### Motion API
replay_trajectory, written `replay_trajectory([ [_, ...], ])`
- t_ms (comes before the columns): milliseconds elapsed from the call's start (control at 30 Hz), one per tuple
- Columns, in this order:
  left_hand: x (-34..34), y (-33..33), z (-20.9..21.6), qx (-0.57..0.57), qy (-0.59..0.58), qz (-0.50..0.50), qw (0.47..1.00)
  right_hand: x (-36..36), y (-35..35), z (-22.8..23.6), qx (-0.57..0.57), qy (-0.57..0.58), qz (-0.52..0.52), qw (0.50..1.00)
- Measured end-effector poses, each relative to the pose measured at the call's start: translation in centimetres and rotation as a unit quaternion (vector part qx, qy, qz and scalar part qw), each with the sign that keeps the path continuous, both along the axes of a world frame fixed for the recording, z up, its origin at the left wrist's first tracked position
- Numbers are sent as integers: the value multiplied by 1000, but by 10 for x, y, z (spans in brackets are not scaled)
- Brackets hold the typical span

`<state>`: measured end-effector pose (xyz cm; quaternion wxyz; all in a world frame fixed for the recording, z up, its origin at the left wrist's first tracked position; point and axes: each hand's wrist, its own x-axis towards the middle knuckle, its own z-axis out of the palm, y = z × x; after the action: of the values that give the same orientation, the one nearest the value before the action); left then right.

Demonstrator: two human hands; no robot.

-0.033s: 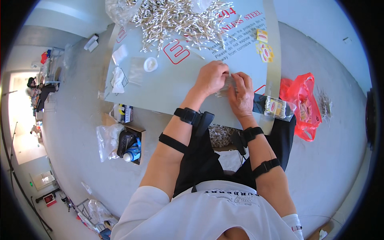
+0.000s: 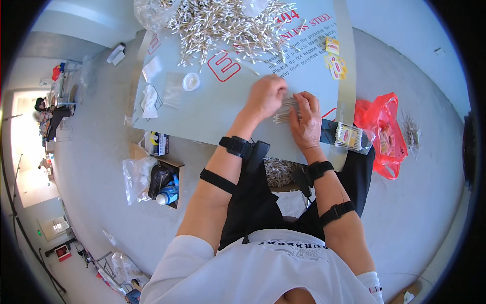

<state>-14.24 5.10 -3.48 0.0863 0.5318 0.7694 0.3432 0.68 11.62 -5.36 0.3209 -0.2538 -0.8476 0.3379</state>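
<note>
A small row of cotton swabs (image 2: 282,116) lies on the table between my hands. My right hand (image 2: 306,121) is closed round their right ends, its fingers and thumb bent over them. To the left, my left hand (image 2: 267,95) hovers just beyond the row with its fingers curled together; the fingertips are blurred, and whatever they may hold is hidden. A big heap of loose cotton swabs (image 2: 223,30) covers the far part of the table. Beside my right wrist, a clear packet of cotton swabs with a yellow label (image 2: 348,136) lies at the table's near right edge.
The grey-blue table sheet (image 2: 212,111) carries a round white lid (image 2: 191,81), crumpled white tissue (image 2: 150,101) and yellow labels (image 2: 335,66). A red plastic bag (image 2: 382,131) sits off the right edge. Below the left edge stands an open box with a blue bottle (image 2: 168,193).
My left hand has shifted slightly left, away from the cotton swabs, so more of the row shows. My right hand stays in place.
</note>
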Motion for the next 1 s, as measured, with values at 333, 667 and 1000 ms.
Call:
replay_trajectory([
  [333, -87, -32, 8, -77, 151, 127, 977, -2, -2, 4, 8, -19, 7, 1000],
  [667, -98, -12, 8, -19, 165, 157, 974, -3, -2, 3, 18, -17, 12, 1000],
  [1000, -74, -5, 11, -53, 18, 143, 988, -2, -1, 4, 25, -22, 9, 999],
])
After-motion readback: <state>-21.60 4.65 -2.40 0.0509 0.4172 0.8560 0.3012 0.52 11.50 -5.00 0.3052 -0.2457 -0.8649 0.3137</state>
